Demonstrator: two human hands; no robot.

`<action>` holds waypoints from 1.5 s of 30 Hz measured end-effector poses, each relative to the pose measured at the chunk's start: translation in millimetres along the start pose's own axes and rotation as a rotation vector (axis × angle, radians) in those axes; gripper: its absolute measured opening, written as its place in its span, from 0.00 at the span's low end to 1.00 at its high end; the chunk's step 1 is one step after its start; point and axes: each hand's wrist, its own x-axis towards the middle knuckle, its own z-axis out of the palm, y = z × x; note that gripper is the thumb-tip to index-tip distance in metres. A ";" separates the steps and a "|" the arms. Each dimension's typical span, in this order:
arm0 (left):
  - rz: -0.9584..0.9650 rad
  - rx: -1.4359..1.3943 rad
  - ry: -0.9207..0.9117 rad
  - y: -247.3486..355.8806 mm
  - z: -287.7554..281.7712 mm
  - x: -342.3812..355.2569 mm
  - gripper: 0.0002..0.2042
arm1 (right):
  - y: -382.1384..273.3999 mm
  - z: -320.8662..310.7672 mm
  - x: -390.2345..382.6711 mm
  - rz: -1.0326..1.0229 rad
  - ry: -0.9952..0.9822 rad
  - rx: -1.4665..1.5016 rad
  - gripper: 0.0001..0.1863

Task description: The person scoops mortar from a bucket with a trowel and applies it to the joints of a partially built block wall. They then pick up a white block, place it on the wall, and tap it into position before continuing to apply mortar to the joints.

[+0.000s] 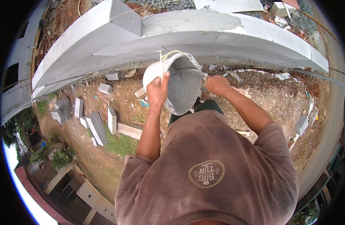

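Note:
My left hand point(157, 90) is closed on the near-left rim of a mortar-coated bucket point(152, 73), its thumb lying along the outside. The bucket is tipped so its mouth faces me, and grey mortar point(182, 90) lines the inside. In my right hand point(218, 85) is a trowel, its grey blade point(188, 74) reaching into the bucket's mouth. A yellowish rope handle point(176, 53) hangs over the far rim. Just beyond the bucket runs a low wall of pale blocks point(270, 33), with wet mortar point(191, 23) spread along part of its top.
One block point(101, 24) stands higher on the wall's left part. Loose blocks point(96, 127) lie on the dirt at left, beside a wooden plank point(129, 130). Another block point(301, 125) lies at far right. Gravel point(165, 5) shows behind the wall.

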 end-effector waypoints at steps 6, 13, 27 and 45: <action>0.117 -0.133 -0.004 25.2 18.7 1.6 0.29 | -2.2 31.5 11.8 -0.004 -0.308 0.222 0.21; -0.048 -0.364 -0.050 23.2 33.7 14.2 0.28 | 41.8 -9.4 -67.7 0.237 -0.403 1.084 0.16; -0.079 -0.384 -0.057 4.7 55.1 9.6 0.28 | 142.5 -106.2 -73.3 0.149 0.932 0.179 0.19; -0.159 -0.372 0.070 -44.8 33.1 0.1 0.24 | 103.1 -176.8 -78.2 0.364 0.470 0.469 0.31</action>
